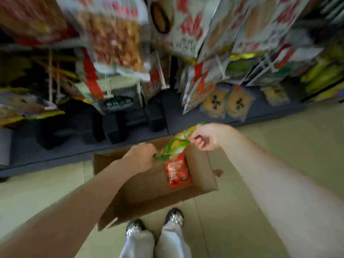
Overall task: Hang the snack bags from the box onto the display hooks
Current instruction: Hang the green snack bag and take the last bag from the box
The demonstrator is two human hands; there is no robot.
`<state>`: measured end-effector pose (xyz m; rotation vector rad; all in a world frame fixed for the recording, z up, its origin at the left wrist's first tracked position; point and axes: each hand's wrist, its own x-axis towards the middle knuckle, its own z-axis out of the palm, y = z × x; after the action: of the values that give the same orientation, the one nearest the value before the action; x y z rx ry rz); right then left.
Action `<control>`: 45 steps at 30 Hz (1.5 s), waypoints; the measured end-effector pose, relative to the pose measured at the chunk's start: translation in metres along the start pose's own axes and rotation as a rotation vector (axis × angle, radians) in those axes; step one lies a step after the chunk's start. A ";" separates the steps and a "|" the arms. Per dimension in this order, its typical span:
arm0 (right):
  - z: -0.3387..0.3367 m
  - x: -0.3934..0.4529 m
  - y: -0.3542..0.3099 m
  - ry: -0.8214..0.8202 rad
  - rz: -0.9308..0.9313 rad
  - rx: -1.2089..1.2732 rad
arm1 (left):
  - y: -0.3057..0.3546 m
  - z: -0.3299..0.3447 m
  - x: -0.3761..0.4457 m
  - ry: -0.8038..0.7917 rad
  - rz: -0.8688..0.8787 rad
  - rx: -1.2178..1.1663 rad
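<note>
Here, above the open brown cardboard box (204, 175), the left hand (141, 157) and right hand (206, 136) each pinch an end of the green-and-yellow snack bag (176, 146); opposed pulling could probably tear it.

- The left hand (142, 157) is reaching forward and down on a bare, nearly straight forearm, back of the hand facing up, its fingers curling round the lower end of a green and yellow plastic snack bag (175, 147).
- The right hand (206, 135) is sitting a little higher and farther forward, its fingers (198, 141) folding under and pinching the upper edge of the same bag.
- Both bare arms are stretching out from the lower corners of the view and converging, the hands staying close together with the bag spanning between them.
- Two legs in pale trousers and shiny patterned shoes (173, 216) are standing below.
</note>
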<state>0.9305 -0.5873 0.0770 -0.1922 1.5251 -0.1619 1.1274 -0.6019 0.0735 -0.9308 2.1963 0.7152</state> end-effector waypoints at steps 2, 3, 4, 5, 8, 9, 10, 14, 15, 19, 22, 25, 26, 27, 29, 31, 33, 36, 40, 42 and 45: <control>-0.006 -0.090 -0.037 0.097 -0.031 -0.298 | 0.011 -0.084 -0.052 -0.011 0.045 0.071; -0.004 -0.140 -0.058 0.181 -0.113 -0.429 | 0.019 -0.126 -0.083 -0.007 0.063 0.128; -0.002 -0.188 -0.077 0.263 -0.212 -0.526 | 0.027 -0.165 -0.111 0.005 0.084 0.192; 0.002 -0.236 -0.096 0.308 -0.308 -0.581 | 0.037 -0.202 -0.136 0.049 0.123 0.237; 0.032 -0.378 -0.136 0.236 -0.559 -0.787 | 0.072 -0.285 -0.212 0.171 0.221 0.322; 0.041 -0.421 -0.142 0.243 -0.622 -0.885 | 0.085 -0.305 -0.238 0.195 0.254 0.344; 0.049 -0.459 -0.144 0.265 -0.669 -0.999 | 0.094 -0.322 -0.263 0.198 0.262 0.361; 0.063 -0.557 -0.144 0.367 -0.696 -1.279 | 0.106 -0.389 -0.351 0.319 0.247 0.336; 0.063 -0.573 -0.143 0.413 -0.694 -1.325 | 0.108 -0.404 -0.371 0.359 0.228 0.316; 0.052 -0.622 -0.149 0.672 -0.945 -1.407 | 0.123 -0.450 -0.431 0.547 0.234 0.286; 0.031 -0.663 -0.157 0.739 -1.133 -1.218 | 0.126 -0.483 -0.456 0.722 0.243 0.195; 0.010 -0.696 -0.163 0.737 -1.245 -1.127 | 0.130 -0.509 -0.478 0.875 0.292 0.010; 0.004 -0.703 -0.166 0.738 -1.280 -1.090 | 0.132 -0.516 -0.482 0.926 0.295 -0.037; -0.002 -0.710 -0.171 0.745 -1.307 -1.059 | 0.135 -0.522 -0.484 0.976 0.297 -0.087; -0.009 -0.724 -0.184 0.825 -1.344 -1.069 | 0.139 -0.536 -0.483 1.065 0.296 -0.163; -0.014 -0.734 -0.199 0.945 -1.314 -1.171 | 0.144 -0.551 -0.479 1.127 0.253 -0.179; -0.016 -0.739 -0.214 1.000 -1.256 -1.271 | 0.146 -0.561 -0.471 1.166 0.196 -0.181; -0.020 -0.730 -0.238 0.904 -1.172 -1.207 | 0.147 -0.567 -0.463 1.224 0.125 -0.156; -0.021 -0.708 -0.264 0.710 -1.327 -0.865 | 0.139 -0.566 -0.466 1.326 0.060 -0.210; -0.017 -0.701 -0.274 0.593 -1.397 -0.732 | 0.136 -0.568 -0.469 1.348 -0.004 -0.179; -0.011 -0.694 -0.289 0.547 -1.428 -0.664 | 0.132 -0.573 -0.469 1.359 -0.105 -0.166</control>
<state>0.8964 -0.7137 0.8170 -1.8832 1.6503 -0.8778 1.0859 -0.7175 0.8151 -1.9877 3.1552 0.1426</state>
